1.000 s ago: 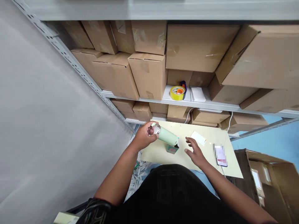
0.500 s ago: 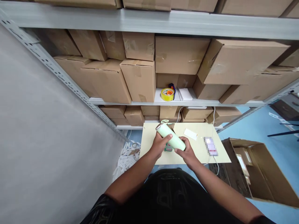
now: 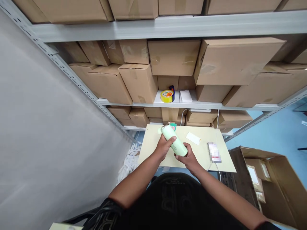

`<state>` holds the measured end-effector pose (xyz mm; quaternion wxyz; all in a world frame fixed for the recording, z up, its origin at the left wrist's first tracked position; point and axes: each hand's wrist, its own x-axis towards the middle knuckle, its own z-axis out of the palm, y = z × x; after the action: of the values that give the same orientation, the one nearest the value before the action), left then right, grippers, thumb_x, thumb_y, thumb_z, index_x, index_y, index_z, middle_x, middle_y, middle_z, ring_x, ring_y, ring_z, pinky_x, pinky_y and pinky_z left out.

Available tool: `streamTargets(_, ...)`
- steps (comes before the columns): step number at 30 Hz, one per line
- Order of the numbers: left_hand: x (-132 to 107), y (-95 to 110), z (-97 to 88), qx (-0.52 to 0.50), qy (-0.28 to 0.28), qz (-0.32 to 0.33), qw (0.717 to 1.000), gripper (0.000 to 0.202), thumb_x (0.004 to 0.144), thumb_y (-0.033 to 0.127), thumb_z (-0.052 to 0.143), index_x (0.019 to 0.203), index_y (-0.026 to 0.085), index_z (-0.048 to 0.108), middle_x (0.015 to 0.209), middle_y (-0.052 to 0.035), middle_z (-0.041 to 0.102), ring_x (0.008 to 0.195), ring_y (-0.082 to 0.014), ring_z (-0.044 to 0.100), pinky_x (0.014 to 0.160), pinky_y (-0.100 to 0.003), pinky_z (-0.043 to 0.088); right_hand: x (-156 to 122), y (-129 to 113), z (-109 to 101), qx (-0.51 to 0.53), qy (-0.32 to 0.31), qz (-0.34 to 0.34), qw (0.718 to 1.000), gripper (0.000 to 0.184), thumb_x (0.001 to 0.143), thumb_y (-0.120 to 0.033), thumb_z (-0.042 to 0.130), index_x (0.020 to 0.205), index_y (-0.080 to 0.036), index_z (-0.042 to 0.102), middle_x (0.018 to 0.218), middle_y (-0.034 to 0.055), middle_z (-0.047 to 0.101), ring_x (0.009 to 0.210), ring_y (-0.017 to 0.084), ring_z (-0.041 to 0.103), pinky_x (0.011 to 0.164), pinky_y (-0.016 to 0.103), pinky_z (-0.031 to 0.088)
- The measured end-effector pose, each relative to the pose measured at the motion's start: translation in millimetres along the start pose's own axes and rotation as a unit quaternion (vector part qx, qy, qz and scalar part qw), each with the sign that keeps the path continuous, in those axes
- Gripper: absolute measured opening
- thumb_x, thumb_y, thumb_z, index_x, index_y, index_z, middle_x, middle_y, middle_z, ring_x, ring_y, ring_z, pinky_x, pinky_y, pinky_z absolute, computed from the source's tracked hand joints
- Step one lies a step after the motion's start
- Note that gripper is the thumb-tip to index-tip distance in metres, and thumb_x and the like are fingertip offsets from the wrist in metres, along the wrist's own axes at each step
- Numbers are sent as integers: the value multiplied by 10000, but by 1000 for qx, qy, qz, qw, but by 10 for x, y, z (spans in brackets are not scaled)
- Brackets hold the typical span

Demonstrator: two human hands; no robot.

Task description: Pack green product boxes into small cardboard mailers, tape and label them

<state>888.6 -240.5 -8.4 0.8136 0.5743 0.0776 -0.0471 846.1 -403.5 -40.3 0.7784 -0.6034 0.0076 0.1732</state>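
A mint-green tumbler [image 3: 178,146] is held tilted above the cream tabletop [image 3: 150,145], its metal-rimmed end pointing up and left. Dark lettering shows on its side. My left hand [image 3: 165,147] wraps round the upper body, thumb across the front. Lower down, my right hand [image 3: 188,157] grips the base end. Just behind the rim a green-and-pink item [image 3: 173,126] is partly hidden by the tumbler. To the right lie a white card [image 3: 193,138] and a blurred-out, phone-like device [image 3: 214,152] with a white cable.
Shelves [image 3: 144,27] packed with cardboard boxes [image 3: 174,57] rise ahead. Yellow tape [image 3: 167,96] and a white stack [image 3: 185,96] sit on the middle shelf. A large open carton [image 3: 285,182] stands at right; white scraps [image 3: 128,164] lie by the wall [image 3: 48,134].
The tumbler has turned in my hands, bringing its lettering into view. The green-and-pink item now shows behind its top instead of beneath it. My view has shifted slightly.
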Motion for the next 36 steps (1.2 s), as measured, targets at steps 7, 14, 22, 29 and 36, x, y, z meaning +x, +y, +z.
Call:
streamTargets(7, -101, -135, 326, -60, -54, -14, 997, 668, 823, 491, 711, 1377, 217, 460, 1162, -109, 699, 1039, -282, 686, 876, -401, 532, -158, -138, -370, 133, -149, 99, 975, 590, 810, -577, 707, 1257, -237, 525, 1095, 89, 658, 875, 264, 703, 844, 460, 558)
streamTargets(14, -233, -332, 587, 79, 89, 37, 992, 604, 729, 471, 847, 1172, 193, 545, 1026, -49, 661, 955, -226, 632, 815, -317, 500, -90, -5, -598, -124, 23, -60, 990, 783, 620, -507, 902, 1247, -263, 503, 1227, 74, 578, 1035, 265, 576, 888, 414, 530)
streamTargets(22, -262, -248, 605, 36, -9, 60, 998, 643, 774, 389, 723, 1328, 218, 447, 1070, -49, 659, 947, -228, 632, 838, -359, 513, -86, -53, -628, 28, -117, 37, 992, 505, 830, -557, 699, 1208, -236, 606, 1090, 79, 688, 986, 283, 654, 849, 420, 534)
streamTargets(29, -320, -314, 618, 192, 61, 61, 978, 733, 711, 423, 841, 1301, 199, 470, 1083, -54, 641, 959, -227, 607, 829, -333, 496, -3, 15, -662, -155, 11, -94, 983, 617, 719, -503, 832, 1194, -253, 528, 1102, 59, 641, 995, 259, 609, 891, 394, 516)
streamTargets(36, -302, -241, 649, 60, -6, 66, 996, 632, 714, 288, 683, 1304, 225, 467, 1042, -40, 657, 894, -218, 634, 813, -367, 539, -27, -176, -682, 44, -139, 64, 987, 503, 849, -603, 617, 1206, -250, 597, 1113, 80, 692, 990, 277, 657, 791, 374, 518)
